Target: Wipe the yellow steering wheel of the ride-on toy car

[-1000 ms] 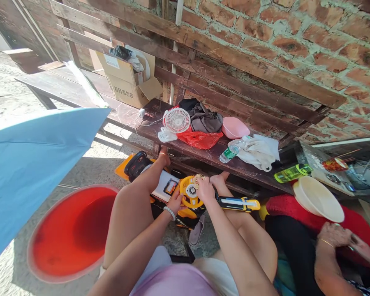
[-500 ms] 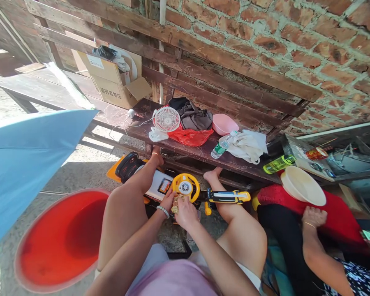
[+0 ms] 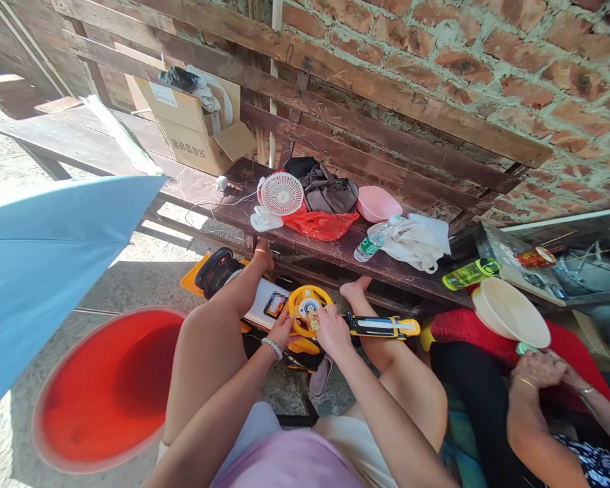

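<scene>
A yellow toy steering wheel sits on a yellow-and-black plastic toy lying across my lap. My right hand is shut on a small tan item, pressing it against the wheel's right side. My left hand, with a white beaded bracelet on its wrist, rests at the wheel's lower left, fingers slightly apart. A long yellow-and-black toy piece lies to the right of the wheel, beside my right shin.
On my right, a co-worker's hands work over a red cushion beneath a cream basin. An orange-red basin and blue umbrella are on my left. Ahead, a wooden bench holds a small fan and bags.
The tan item has moved from below the wheel's hub up to its right side, and my right hand has moved with it. The co-worker's hands have come together.
</scene>
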Demonstrator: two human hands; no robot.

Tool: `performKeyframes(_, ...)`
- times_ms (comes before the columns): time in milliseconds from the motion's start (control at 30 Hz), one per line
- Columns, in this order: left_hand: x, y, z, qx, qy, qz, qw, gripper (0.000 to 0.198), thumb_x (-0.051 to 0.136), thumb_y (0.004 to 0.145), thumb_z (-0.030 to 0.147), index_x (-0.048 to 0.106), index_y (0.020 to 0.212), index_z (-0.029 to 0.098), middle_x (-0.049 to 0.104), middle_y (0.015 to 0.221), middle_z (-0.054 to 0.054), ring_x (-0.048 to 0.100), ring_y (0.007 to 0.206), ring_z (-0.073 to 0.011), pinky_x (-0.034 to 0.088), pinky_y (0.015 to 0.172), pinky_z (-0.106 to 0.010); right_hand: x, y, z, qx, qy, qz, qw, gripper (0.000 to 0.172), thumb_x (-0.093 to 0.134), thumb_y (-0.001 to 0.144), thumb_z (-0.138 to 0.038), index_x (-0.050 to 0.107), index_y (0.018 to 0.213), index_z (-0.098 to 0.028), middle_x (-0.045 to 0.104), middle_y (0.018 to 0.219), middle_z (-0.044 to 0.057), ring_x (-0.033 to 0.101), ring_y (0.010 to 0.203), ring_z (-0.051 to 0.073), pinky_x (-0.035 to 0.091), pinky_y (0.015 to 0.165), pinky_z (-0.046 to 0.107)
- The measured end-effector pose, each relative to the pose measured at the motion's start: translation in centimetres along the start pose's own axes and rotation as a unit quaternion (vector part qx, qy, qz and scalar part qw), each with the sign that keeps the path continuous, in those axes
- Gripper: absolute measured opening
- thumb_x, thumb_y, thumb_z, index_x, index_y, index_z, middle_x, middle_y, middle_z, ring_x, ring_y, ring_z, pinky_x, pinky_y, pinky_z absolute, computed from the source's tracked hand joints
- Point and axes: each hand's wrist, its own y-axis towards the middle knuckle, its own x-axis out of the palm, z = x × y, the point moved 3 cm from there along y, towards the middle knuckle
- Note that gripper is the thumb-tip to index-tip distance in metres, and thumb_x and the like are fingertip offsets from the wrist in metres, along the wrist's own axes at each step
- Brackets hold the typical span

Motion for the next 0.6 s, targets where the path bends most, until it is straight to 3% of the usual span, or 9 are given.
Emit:
performKeyframes(100,-0.1,0.0,0.0,-0.006,0.016,0.003,1.0,0.058,0.081,0.088,0.045,0.061,0.139,0.026,0.069,0.088,-0.002,0.071,0.081,-0.0189,0.061,0.083,-0.035,-2.7,2.5,-0.5,-0.025,0.005,0.054,0.998,0.041,0.061,0.098,-0.017,0.061,0.138,-0.026,0.054,0.134,0.014,0.063,0.115,0.028,0.051,0.091,0.034)
performKeyframes(167,-0.1,0.1,0.0,-0.007,0.029,0.004,1.0,0.057,0.079,0.09,0.045,0.06,0.141,0.027,0.068,0.089,-0.003,0.071,0.082,-0.0196,0.061,0.085,-0.037,-3.9,4.1,-1.4,-0.081,0.014,0.077,0.994,0.051,0.067,0.095,-0.017,0.059,0.144,-0.028,0.052,0.139,0.013,0.058,0.122,0.029,0.05,0.098,0.035)
performKeyframes(267,-0.1,0.2,0.0,-0.002,0.044,0.01,0.999,0.058,0.076,0.092,0.046,0.058,0.143,0.025,0.069,0.092,-0.004,0.071,0.081,-0.0197,0.062,0.084,-0.037,-4.1,6.4,-2.9,-0.183,0.007,0.068,0.981,0.055,0.07,0.092,-0.016,0.061,0.144,-0.032,0.052,0.145,0.01,0.048,0.137,0.029,0.044,0.11,0.039)
performKeyframes(333,-0.1,0.3,0.0,0.0,0.051,0.02,0.999,0.057,0.073,0.094,0.046,0.056,0.145,0.025,0.068,0.092,-0.004,0.071,0.08,-0.019,0.063,0.081,-0.034,-3.5,7.9,-3.2,-0.207,0.008,0.046,0.977,0.055,0.069,0.092,-0.016,0.062,0.144,-0.033,0.055,0.144,0.009,0.047,0.139,0.028,0.042,0.112,0.039)
performKeyframes(467,0.1,0.4,0.0,0.003,0.049,0.035,0.998,0.057,0.072,0.095,0.043,0.056,0.147,0.025,0.069,0.089,-0.004,0.072,0.082,-0.0209,0.063,0.083,-0.036,-2.3,10.2,-1.0,-0.158,0.056,0.028,0.985,0.062,0.073,0.089,-0.02,0.06,0.148,-0.032,0.058,0.14,0.008,0.06,0.124,0.024,0.046,0.102,0.031)
performKeyframes(600,0.4,0.3,0.0,0.02,0.046,0.032,0.998,0.055,0.074,0.094,0.045,0.059,0.143,0.024,0.068,0.088,-0.005,0.071,0.078,-0.0214,0.062,0.08,-0.037,-1.4,10.1,3.2,-0.011,0.097,0.012,0.995,0.053,0.071,0.093,-0.028,0.059,0.144,-0.024,0.066,0.132,0.011,0.067,0.114,0.023,0.047,0.093,0.029)
